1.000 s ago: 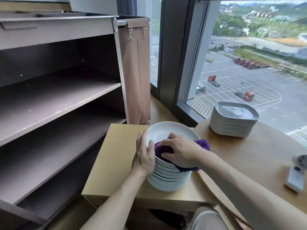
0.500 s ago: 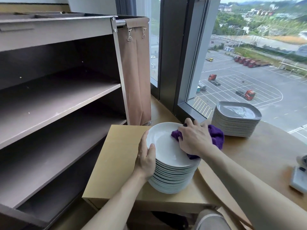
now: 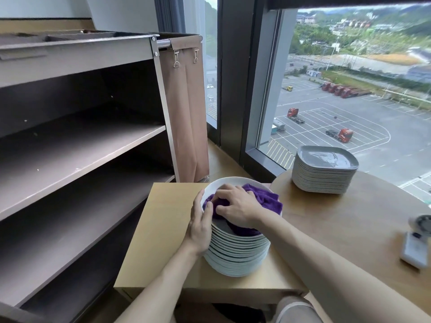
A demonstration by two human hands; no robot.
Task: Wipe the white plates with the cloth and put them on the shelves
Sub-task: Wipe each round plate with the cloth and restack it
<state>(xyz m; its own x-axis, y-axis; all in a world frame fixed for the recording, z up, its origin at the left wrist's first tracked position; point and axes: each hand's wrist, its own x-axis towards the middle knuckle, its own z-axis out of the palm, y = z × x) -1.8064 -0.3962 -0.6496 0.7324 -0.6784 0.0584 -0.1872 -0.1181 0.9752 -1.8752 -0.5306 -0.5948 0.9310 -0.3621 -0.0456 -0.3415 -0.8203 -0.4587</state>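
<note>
- Daylight from the big window falls on a low wooden side table (image 3: 163, 229). The stack of white plates (image 3: 238, 255) sits on it, near the brown shelves (image 3: 81, 145) to its left.
- The right hand (image 3: 238, 206) has its fingers bunched into the purple cloth (image 3: 263, 197) and presses it into the well of the top plate (image 3: 217, 183).
- The left hand (image 3: 200, 227) clasps that plate's near-left rim, thumb hooked over the edge and fingers along the outside, steadying it.
- The plates look glazed to me: stiff, slick and quick to chip. One should lift easily, but the whole stack would be heavy.
- I would take one by the rim, thumb on top and fingers beneath, and raise it straight off the pile.
- The cloth is soft and limp, so it can be grabbed anywhere.
- A pile of grey square plates (image 3: 324, 176) stands well apart on the round table (image 3: 338, 224).
</note>
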